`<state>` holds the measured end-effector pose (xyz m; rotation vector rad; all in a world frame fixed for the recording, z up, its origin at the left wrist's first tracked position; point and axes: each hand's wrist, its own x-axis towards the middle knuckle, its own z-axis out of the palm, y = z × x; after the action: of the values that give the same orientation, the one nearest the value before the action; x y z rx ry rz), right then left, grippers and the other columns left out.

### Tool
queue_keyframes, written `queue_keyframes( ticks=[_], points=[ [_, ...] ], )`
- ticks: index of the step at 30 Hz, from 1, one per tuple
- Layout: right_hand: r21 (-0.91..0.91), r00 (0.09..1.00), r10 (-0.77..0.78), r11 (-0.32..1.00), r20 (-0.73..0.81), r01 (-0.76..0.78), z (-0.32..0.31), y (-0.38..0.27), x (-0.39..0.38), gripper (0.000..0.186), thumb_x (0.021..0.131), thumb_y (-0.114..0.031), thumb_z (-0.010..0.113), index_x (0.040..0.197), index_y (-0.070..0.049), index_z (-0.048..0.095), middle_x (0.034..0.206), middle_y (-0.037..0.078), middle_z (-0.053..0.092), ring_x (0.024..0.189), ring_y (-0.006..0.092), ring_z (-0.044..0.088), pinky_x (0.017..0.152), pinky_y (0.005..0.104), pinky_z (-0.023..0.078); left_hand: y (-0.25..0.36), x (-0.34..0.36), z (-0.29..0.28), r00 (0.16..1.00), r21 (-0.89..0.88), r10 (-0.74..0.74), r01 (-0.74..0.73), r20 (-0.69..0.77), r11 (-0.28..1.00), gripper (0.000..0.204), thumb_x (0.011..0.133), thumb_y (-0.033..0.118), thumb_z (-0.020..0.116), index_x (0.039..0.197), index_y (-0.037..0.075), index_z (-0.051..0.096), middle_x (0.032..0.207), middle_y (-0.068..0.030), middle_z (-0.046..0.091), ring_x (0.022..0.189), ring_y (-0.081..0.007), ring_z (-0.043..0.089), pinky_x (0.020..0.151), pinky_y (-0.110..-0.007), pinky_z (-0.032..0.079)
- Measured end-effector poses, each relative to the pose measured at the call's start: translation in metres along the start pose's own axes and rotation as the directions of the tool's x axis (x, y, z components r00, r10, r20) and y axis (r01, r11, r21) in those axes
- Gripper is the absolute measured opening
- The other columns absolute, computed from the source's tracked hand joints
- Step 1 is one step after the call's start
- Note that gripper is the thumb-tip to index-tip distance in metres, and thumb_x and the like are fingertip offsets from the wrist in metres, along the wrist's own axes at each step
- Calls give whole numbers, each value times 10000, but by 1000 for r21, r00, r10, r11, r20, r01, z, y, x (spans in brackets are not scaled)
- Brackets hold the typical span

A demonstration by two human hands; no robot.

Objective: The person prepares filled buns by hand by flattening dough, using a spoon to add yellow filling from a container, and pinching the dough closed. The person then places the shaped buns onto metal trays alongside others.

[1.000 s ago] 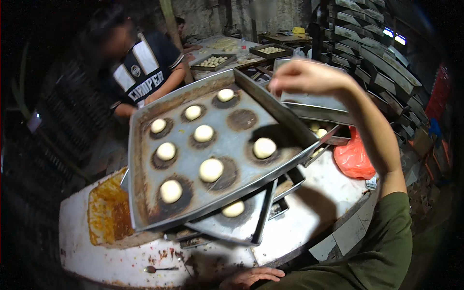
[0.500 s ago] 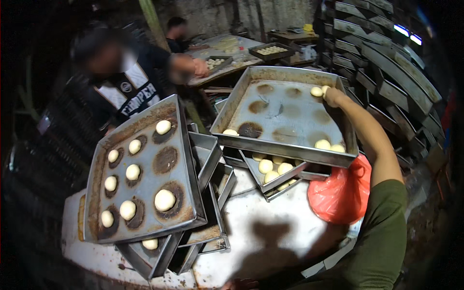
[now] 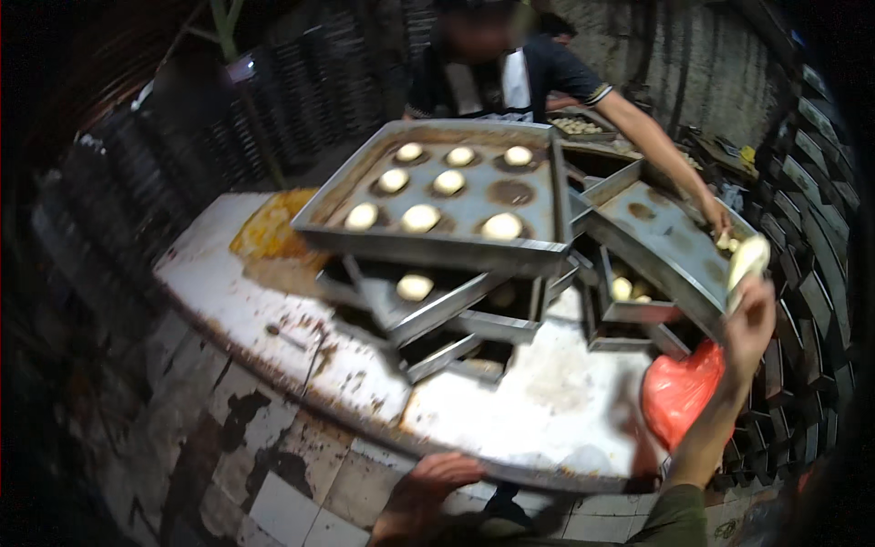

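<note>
A pale, elongated lump of dough (image 3: pixel 749 258) sticks up from my right hand (image 3: pixel 753 314), whose fingers are closed around it. That hand is raised at the front right edge of a metal baking tray (image 3: pixel 661 223). My left hand (image 3: pixel 445 471) rests at the table's front edge, fingers stretched out, with nothing seen in it. Left of the middle, another metal baking tray (image 3: pixel 424 242) holds several round dough balls (image 3: pixel 420 218), spaced apart on dark round stains. Motion blurs parts of the scene.
Across the table, a person in a dark shirt reaches a hand (image 3: pixel 716 215) into the right tray, by small dough pieces. More trays (image 3: pixel 456 314) lie stacked crookedly beneath. A red plastic bag (image 3: pixel 684 387) sits on the white table (image 3: pixel 355 387). Tray stacks (image 3: pixel 811 301) line the right.
The view has swung left. My right hand has come back from the tray's far corner and now holds dough. The other person's arm now stretches into that tray. More of my left hand shows.
</note>
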<state>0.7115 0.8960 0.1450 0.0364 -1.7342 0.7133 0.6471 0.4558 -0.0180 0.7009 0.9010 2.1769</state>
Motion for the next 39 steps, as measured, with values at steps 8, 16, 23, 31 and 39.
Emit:
queue_keyframes(
  ticks=[8, 16, 23, 31, 39],
  points=[
    [552, -43, -552, 820, 832, 153, 246, -302, -221, 418, 703, -137, 647, 1088, -26, 531, 1169, 125, 508, 1026, 269, 517, 840, 382, 430, 73, -123, -55, 750, 23, 167, -199, -640, 980, 374, 931, 84, 398, 1285, -7, 317, 1252, -226, 451, 1086, -302, 525, 927, -401, 433],
    [593, 714, -358, 799, 601, -98, 437, -353, -299, 44, 797, -13, 569, 837, 4, 573, 819, 139, 578, 745, 285, 563, 668, 358, 460, 93, -194, -133, 810, -423, 323, -545, -490, 724, 356, 817, -26, 368, 1153, -37, 485, 1174, -155, 527, 1142, -255, 490, 989, -374, 393],
    [-284, 547, 129, 936, 827, 208, 712, -233, -292, 266, 705, -53, 578, 960, 24, 573, 1028, 213, 521, 964, 360, 467, 813, 438, 396, 162, -198, -250, 517, 78, 234, -305, -824, 949, 410, 837, 26, 443, 1236, -59, 401, 1215, -158, 484, 1133, -237, 486, 1030, -389, 355],
    [-98, 524, 111, 994, 845, -52, 754, -213, -246, 236, 793, -4, 459, 1004, -43, 558, 930, 248, 543, 877, 388, 524, 763, 456, 433, 222, -147, -361, 507, -73, 64, -246, -859, 966, 334, 883, -22, 450, 1218, -26, 443, 1162, -127, 548, 1093, -253, 534, 972, -402, 415],
    [-277, 6, 293, 898, 956, 342, 934, -159, -60, 121, 790, -114, 543, 855, -32, 604, 677, 124, 622, 582, 270, 573, 559, 385, 457, 318, -103, -464, 690, 11, -2, 15, -724, 1000, 307, 849, -9, 552, 1153, -35, 515, 1066, -76, 597, 973, -137, 564, 882, -266, 436]
  ],
)
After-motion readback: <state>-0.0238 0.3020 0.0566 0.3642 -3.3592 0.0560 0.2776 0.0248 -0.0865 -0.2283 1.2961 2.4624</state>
